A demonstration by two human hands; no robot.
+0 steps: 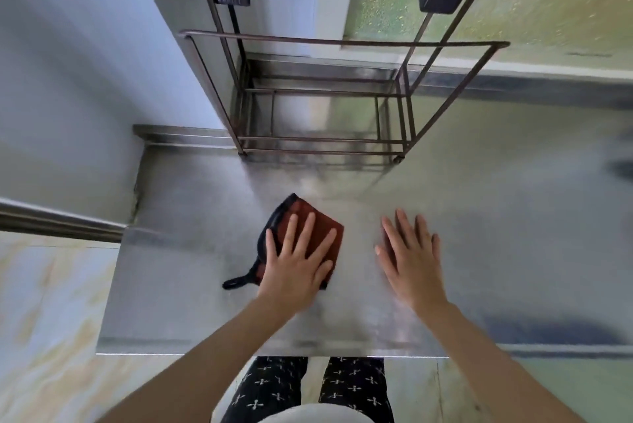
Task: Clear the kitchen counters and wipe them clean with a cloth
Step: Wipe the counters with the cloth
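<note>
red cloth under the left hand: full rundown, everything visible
The reddish-brown fabric cloth looks folded into a rough square, with black trim along its left edge and a black loop trailing from its near-left corner. It lies flat on the stainless steel counter, in front of the dark metal wire rack. The left hand presses on it, fingers straight and spread, covering its near part. The right hand is apart, to its right.

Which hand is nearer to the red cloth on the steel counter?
Left. The left hand lies flat on the red cloth. The right hand is over the counter to the cloth's right, apart from it.
</note>
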